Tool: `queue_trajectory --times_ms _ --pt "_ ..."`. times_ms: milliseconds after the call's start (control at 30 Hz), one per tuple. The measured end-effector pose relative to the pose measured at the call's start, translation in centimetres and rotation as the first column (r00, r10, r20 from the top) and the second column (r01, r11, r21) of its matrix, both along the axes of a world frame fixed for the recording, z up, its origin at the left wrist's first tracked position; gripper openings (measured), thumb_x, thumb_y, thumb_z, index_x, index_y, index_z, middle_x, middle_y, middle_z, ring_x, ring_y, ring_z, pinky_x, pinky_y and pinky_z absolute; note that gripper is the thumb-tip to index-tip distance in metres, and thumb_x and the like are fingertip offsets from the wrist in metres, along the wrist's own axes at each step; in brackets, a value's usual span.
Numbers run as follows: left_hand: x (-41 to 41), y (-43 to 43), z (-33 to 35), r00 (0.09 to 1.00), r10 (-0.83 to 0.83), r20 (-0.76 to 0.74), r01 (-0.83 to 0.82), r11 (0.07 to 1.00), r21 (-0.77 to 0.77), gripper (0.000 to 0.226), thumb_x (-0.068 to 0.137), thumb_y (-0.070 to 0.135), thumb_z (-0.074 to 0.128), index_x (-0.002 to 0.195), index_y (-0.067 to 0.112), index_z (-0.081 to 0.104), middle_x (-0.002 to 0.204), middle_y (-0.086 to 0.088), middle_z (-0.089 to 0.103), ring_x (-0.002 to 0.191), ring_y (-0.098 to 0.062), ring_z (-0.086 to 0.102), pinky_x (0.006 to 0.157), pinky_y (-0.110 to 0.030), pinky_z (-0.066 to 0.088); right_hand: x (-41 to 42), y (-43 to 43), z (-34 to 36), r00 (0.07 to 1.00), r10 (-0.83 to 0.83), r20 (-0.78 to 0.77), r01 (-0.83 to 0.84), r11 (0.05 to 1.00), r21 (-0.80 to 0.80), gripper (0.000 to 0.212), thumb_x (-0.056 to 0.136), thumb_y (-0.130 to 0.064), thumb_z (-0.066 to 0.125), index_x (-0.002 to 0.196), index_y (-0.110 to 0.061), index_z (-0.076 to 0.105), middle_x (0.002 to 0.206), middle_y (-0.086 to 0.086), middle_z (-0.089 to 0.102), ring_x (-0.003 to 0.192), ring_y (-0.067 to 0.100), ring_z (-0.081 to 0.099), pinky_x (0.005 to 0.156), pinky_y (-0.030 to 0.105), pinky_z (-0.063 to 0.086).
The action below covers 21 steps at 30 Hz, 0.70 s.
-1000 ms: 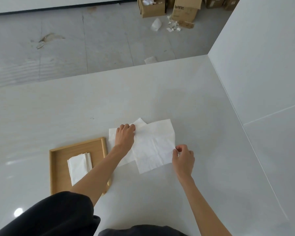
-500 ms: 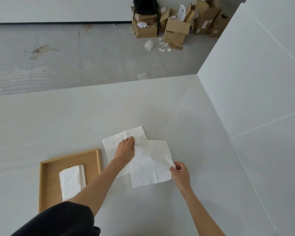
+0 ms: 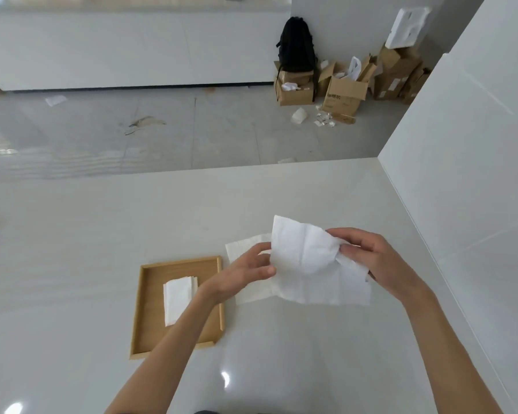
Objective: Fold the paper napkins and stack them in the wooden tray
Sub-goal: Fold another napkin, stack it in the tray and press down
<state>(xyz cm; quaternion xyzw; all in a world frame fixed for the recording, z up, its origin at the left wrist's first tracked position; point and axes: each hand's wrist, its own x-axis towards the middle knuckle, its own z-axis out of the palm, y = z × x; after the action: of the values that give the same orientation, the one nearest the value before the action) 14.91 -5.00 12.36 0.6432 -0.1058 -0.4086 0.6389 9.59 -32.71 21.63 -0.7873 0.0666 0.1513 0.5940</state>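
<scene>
The right hand (image 3: 371, 258) gripped the upper right part of a paper napkin (image 3: 302, 264), fingers curled and bunching the sheet, while the left hand (image 3: 245, 271) pinched its left edge between thumb and fingers. The napkin was unfolded and creased, held up between both hands over the table (image 3: 102, 249); whether its lower edge touched the surface could not be told. A second napkin (image 3: 245, 245) lay flat beneath, partly hidden by the left hand and the held sheet, its left edge just beside the far right corner of the wooden tray (image 3: 145, 297). In the tray sat folded napkins (image 3: 177, 297), apart from the left rim and nearer the right one, and the left forearm crossed above the tray's near right corner. A broad run of tabletop stretched from the napkins to the far edge, and another to the left of the tray. On the right a white wall (image 3: 461, 174) rose straight from the table's side; the right hand was near it but apart. Beyond the far edge lay floor, with cardboard boxes (image 3: 344, 94) and a black backpack (image 3: 296, 46) well away
</scene>
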Motion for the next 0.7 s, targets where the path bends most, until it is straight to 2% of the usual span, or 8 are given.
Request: queue_trajectory --times_ms 100,200,300,367,433,500,567,700 --pt "-1.8 -2.2 1.3 0.992 0.127 0.016 -0.126 0.991 -0.053 0.04 0.09 0.013 0.071 0.127 0.004 0.058 0.125 -0.022 0.067 0.113 -0.031 0.066 0.098 -0.036 0.051 0.4 1.3 3.1 0.981 0.184 0.057 -0.174 0.973 -0.15 0.041 0.101 -0.003 0.052 0.115 -0.035 0.073 0.122 -0.022 0.07 0.119 0.0 0.062 0.102 0.032 0.05" --pt "-3.1 -1.5 2.9 0.956 0.288 -0.051 -0.293 0.935 -0.2 0.043 0.091 0.01 0.067 0.131 -0.002 0.055 0.131 -0.027 0.062 0.114 -0.037 0.062 0.097 -0.046 0.05 0.0 0.6 6.3 0.973 0.191 0.133 -0.178 0.978 -0.107 0.034 0.102 -0.016 0.056 0.126 -0.037 0.066 0.109 -0.026 0.071 0.103 0.002 0.064 0.082 0.013 0.046" --pt "-4.5 0.5 5.5 0.938 0.333 -0.099 -0.347 0.891 -0.292 0.036 0.099 0.007 0.057 0.134 0.0 0.055 0.133 -0.024 0.062 0.114 -0.033 0.063 0.093 -0.043 0.055 -1.1 -0.7 5.9 0.989 0.041 0.142 -0.063 0.986 0.156 0.062 0.086 -0.063 0.063 0.144 -0.053 0.041 0.103 0.006 0.063 0.095 0.02 0.059 0.084 0.029 0.047" --pt "-6.1 2.0 6.8 0.918 0.38 -0.114 -0.396 0.864 -0.312 0.03 0.099 0.008 0.055 0.129 0.004 0.061 0.126 -0.017 0.068 0.107 -0.027 0.069 0.087 -0.036 0.059 -2.0 -0.2 2.1 0.994 0.102 0.027 -0.106 0.948 0.301 0.09 0.074 -0.075 0.065 0.149 -0.056 0.019 0.133 0.004 0.064 0.121 0.026 0.062 0.1 0.04 0.047" --pt "-7.5 3.7 7.1 0.883 0.449 -0.137 -0.469 0.831 -0.298 0.03 0.098 0.01 0.057 0.127 0.007 0.062 0.125 -0.014 0.07 0.106 -0.025 0.071 0.086 -0.033 0.06 -3.3 2.7 -1.4 0.978 0.206 -0.036 -0.177 0.907 0.383 0.089 0.084 -0.065 0.063 0.155 -0.049 0.013 0.147 0.008 0.057 0.133 0.03 0.056 0.107 0.046 0.046" --pt "-8.9 5.6 7.0 0.848 0.513 -0.136 -0.53 0.81 -0.25 0.032 0.098 0.013 0.059 0.13 0.006 0.06 0.127 -0.015 0.069 0.11 -0.028 0.069 0.09 -0.036 0.059 -4.3 6.4 -3.6 0.98 0.189 -0.066 -0.148 0.907 0.394 0.071 0.099 -0.035 0.06 0.156 -0.042 0.02 0.141 0.011 0.06 0.126 0.03 0.06 0.104 0.047 0.051" --pt "-10.2 7.8 6.9 0.821 0.567 -0.066 -0.57 0.807 -0.153 0.036 0.097 0.016 0.063 0.132 0.007 0.058 0.128 -0.015 0.068 0.115 -0.031 0.067 0.094 -0.041 0.057 -4.4 9.2 -4.5 0.991 0.115 -0.073 -0.087 0.947 0.309 0.076 0.096 -0.014 0.066 0.156 -0.037 0.026 0.128 0.019 0.066 0.114 0.029 0.067 0.099 0.046 0.055" --pt "-10.6 12.0 8.9 0.782 0.601 0.165 -0.612 0.791 0.016 0.031 0.089 0.02 0.075 0.114 0.009 0.062 0.113 -0.01 0.073 0.106 -0.03 0.07 0.09 -0.044 0.057 -4.3 11.9 -2.7 0.987 0.163 -0.014 -0.152 0.943 0.297 0.079 0.094 -0.012 0.069 0.153 -0.046 0.027 0.1 0.005 0.073 0.084 0.022 0.063 0.077 0.034 0.049"
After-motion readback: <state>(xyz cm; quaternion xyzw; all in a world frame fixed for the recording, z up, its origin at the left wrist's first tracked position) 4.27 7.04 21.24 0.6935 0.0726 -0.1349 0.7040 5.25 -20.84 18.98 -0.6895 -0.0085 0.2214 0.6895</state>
